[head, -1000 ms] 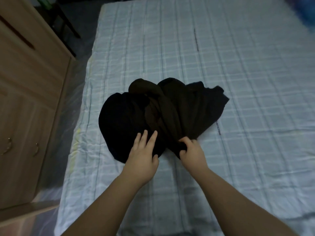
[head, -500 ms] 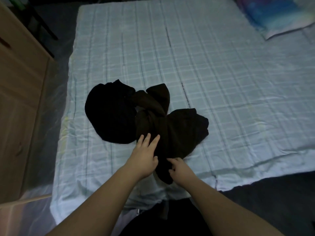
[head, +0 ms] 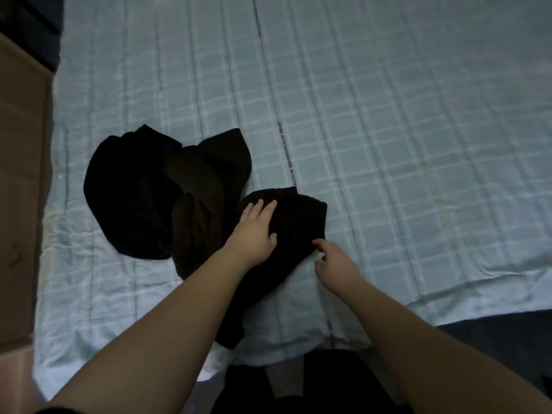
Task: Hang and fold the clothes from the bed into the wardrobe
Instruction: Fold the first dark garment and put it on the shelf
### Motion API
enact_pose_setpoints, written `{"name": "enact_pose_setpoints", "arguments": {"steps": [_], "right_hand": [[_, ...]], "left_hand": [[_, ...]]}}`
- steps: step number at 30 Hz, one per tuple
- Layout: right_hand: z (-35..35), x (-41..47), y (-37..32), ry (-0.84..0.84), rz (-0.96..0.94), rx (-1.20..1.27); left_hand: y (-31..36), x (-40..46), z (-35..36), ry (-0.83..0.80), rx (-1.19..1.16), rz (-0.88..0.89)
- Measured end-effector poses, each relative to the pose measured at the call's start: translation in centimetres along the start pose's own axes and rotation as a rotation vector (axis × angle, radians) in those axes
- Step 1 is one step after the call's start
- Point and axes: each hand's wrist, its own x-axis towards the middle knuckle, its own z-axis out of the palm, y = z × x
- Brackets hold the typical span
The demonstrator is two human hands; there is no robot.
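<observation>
dark clothes (head: 167,201) blurred, wardrobe (head: 21,186) cut off

Dim room (bluish light), wooden cabinet (head: 21,180) at left, dark floor (head: 507,333) lower right

Dark floor (head: 507,339) beyond bed's near edge at lower right; dark strip (head: 30,19) top left.

No text can be read with certainty. The only lettering is on the bed sheet (head: 388,121): a narrow dark printed strip (head: 287,155) runs along one line of the checked pattern, beyond the black clothes (head: 167,198). It carries small marks that look like letters, but they are too small and too blurred to read. No label or brand shows on the clothes.
</observation>
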Motion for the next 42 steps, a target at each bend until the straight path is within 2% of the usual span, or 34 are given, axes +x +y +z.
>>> {"name": "enact_pose_setpoints", "arguments": {"steps": [8,12,16,21,24,27,29,32,35,38,42], "right_hand": [[-3.4,11.7,4.5,-0.048,-0.001,0.075],[-3.1,15.0,5.1,-0.067,-0.062,0.123],[-3.3,16.0,4.0,-0.100,-0.042,0.198],[-3.9,13.6,1.3,-0.114,-0.045,0.371],[-4.3,11.1,-1.9,-0.085,-0.144,0.320],[-4.6,8.0,-4.9,0.024,-0.203,0.207],[-5.0,5.7,-6.4,0.121,-0.200,0.109],[-5.8,1.9,-9.2,0.242,-0.296,-0.073],[-7.1,-1.3,-13.6,0.365,-0.336,-0.180],[-9.9,-4.0,-18.8,0.524,-0.411,-0.116],[-16.1,-8.8,-27.0,0.539,-0.556,0.150]], "left_hand": [[0.9,10.7,2.0,0.044,0.215,0.028],[0.2,13.5,2.9,-0.029,0.218,-0.060],[0.4,12.8,2.7,0.086,0.322,-0.031],[-1.8,7.4,-0.4,0.224,-0.013,0.003],[-3.3,2.6,-3.7,0.247,-0.305,0.001],[-4.6,-2.2,-7.4,0.280,-0.446,0.021],[-5.5,-5.5,-10.2,0.351,-0.515,0.045],[-7.0,-10.8,-14.8,0.472,-0.575,0.077],[-7.5,-15.0,-19.2,0.517,-0.563,0.112],[-7.3,-18.5,-23.5,0.643,-0.554,0.143],[-6.2,-22.6,-30.1,0.874,-0.600,0.160]]}}
